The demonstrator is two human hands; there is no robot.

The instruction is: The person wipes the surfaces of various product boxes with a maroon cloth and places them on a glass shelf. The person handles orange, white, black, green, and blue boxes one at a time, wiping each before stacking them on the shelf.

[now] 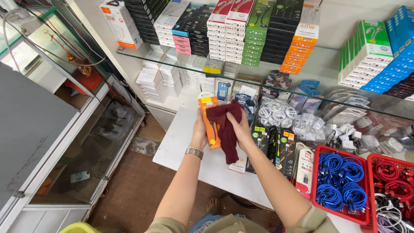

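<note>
Both hands up over worktop (181, 151): left hand (199, 131) grip closed on orange box (210, 125), right hand (239, 129) presses maroon cloth (225, 127) to it; steady box, wipe evenly.

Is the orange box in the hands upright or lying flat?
Upright: the orange box stands tall in the left hand, above the white counter.
</note>
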